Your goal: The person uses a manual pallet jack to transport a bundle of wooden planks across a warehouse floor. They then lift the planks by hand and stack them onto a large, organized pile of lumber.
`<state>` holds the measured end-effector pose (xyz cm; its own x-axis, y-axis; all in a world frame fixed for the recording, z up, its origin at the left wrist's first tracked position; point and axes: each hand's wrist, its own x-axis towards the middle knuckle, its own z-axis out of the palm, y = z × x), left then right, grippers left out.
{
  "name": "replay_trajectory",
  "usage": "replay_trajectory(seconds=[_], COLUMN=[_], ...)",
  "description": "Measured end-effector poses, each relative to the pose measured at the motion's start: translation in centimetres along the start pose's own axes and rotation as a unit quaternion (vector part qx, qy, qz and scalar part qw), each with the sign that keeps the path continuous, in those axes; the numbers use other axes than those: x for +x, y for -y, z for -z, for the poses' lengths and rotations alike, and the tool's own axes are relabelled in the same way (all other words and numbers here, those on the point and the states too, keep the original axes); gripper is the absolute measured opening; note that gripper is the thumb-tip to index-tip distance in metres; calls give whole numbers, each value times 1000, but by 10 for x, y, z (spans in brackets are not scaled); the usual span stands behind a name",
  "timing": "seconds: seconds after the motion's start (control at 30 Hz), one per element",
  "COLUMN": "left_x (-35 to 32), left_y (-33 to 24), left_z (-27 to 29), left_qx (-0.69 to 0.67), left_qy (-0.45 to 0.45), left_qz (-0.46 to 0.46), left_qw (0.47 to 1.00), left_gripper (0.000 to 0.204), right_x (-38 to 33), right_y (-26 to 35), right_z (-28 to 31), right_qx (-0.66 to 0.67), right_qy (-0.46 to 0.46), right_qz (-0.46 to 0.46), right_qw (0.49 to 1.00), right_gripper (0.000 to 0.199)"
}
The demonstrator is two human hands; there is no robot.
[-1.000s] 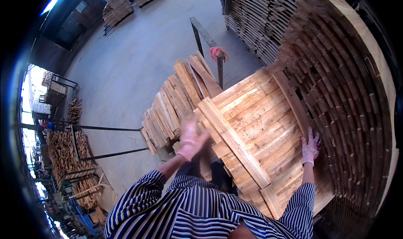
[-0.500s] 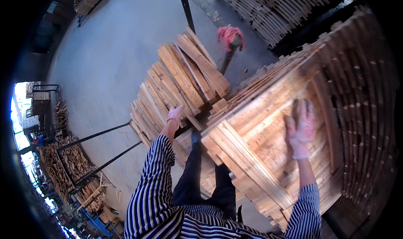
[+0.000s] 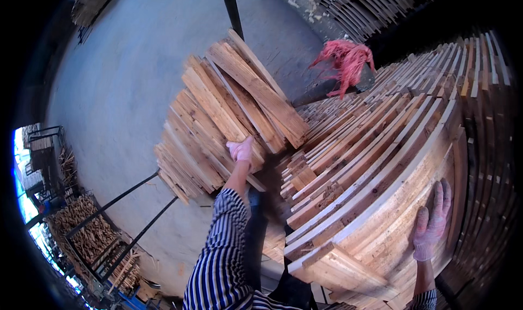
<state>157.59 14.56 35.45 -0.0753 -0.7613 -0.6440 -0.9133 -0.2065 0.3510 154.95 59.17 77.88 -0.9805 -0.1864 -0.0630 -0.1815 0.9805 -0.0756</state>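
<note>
a wide grey concrete floor (image 3: 125,76) in a timber yard, stacks of wood all round and daylight coming in at the far left. the person stands between two loads of boards, striped sleeves (image 3: 218,244) reaching out, both hands in pink gloves. the left hand (image 3: 241,150) is out in front on a loose pile of short planks (image 3: 218,119), fingers curled over the near end of one of the upper planks, gripping it at the pile's near edge. that pile leans across the floor, its planks fanned out unevenly. the right hand (image 3: 431,223) lies flat and open, fingers spread, pressed on the top of the big stacked bundle of long boards (image 3: 376,163) at its near right edge, holding nothing. the bundle's boards lie tight side by side, just beside the loose pile. a tuft of red cord (image 3: 348,59) sits at the bundle's far end. a dark steel post (image 3: 230,5) stands beyond the pile, and black metal rails (image 3: 120,212) run along the floor at the lower left.
</note>
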Motion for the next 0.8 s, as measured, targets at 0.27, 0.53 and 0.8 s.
replay_trajectory(seconds=[0.27, 0.53, 0.8], left_x=[-69, -288, -509], left_y=[-53, 14, 27], left_z=[263, 377, 291], left_qx=[-303, 9, -189], left_qy=[423, 288, 611], left_qz=[-54, -475, -328], left_qw=[852, 832, 695], left_gripper=[43, 32, 90], right_x=[-13, -7, -12], right_y=[1, 29, 157], right_z=[3, 60, 185], right_qx=[46, 62, 619], right_qy=[-51, 2, 58], right_qz=[2, -53, 78], right_qw=[998, 997, 779], right_gripper=[65, 61, 93])
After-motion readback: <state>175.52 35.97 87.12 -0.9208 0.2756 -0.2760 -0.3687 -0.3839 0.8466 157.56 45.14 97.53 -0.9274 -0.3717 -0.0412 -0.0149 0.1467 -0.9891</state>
